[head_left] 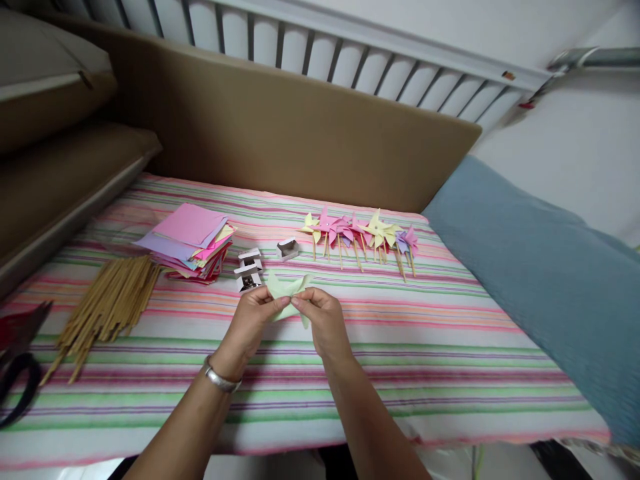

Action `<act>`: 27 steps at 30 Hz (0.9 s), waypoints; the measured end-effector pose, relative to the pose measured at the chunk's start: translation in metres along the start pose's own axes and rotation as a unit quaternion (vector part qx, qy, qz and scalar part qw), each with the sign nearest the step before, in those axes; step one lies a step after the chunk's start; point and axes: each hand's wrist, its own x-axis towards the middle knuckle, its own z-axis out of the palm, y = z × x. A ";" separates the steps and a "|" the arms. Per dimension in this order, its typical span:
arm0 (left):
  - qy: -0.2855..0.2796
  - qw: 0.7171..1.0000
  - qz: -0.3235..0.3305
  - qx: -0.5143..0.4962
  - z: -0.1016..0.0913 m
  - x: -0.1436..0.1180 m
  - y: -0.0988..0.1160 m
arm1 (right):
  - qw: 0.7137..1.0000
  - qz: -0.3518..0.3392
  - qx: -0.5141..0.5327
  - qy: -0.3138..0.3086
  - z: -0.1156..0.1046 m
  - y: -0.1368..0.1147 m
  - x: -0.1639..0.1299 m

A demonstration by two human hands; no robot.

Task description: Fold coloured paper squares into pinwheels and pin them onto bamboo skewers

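Head view looks down on a bed covered by a striped cloth [380, 373]. Both hands meet over its middle, holding a pale green paper [286, 293] folded into pointed flaps, a half-made pinwheel shape. The left hand [253, 320] has its fingers [267, 301] pinched shut on the paper's left side; a metal bangle [220, 380] sits on that wrist. The right hand [325, 320] has its fingers [303, 303] closed on the paper's right side, thumb and forefinger tips almost touching those of the left hand. The paper is lifted just above the cloth, its points sticking up and out past the fingertips.

Just beyond the left hand lie small white boxes [249, 268], stacked close together, with one more box [287, 249] a little to the right and apart. Left of these sits a stack of coloured paper squares [190, 240], pink on top. Nearer the left edge is a bundle of wooden sticks [110, 307], lying loosely fanned. Scissors [17, 360] with dark handles lie at the far left edge, partly cut off.

Beyond the right hand, a row of finished pinwheels [360, 233] on sticks lies on the cloth, in yellow, pink and purple, overlapping one another. A blue blanket [540, 280] covers the bed's right side. A brown padded board [300, 133] stands along the back, with white rails [350, 60] behind it.
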 end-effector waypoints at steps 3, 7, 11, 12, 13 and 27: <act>0.005 1.000 0.011 0.006 0.001 0.000 -0.001 | 1.000 -0.005 0.004 0.000 0.000 0.001 0.001; 0.005 1.000 0.017 0.008 0.000 0.001 -0.001 | 1.000 -0.009 0.007 0.003 0.000 0.004 0.001; 0.005 1.000 0.016 0.000 0.000 0.001 -0.001 | 1.000 -0.006 0.011 0.008 0.001 0.005 0.000; 0.007 1.000 0.015 0.000 0.000 0.001 -0.001 | 1.000 -0.007 0.010 0.009 0.001 0.005 0.000; 0.008 1.000 0.016 0.000 0.000 0.001 -0.001 | 1.000 -0.007 0.009 0.009 0.001 0.005 0.000; 0.017 1.000 0.023 0.013 0.000 0.002 -0.001 | 1.000 -0.011 -0.005 0.017 0.003 0.004 0.001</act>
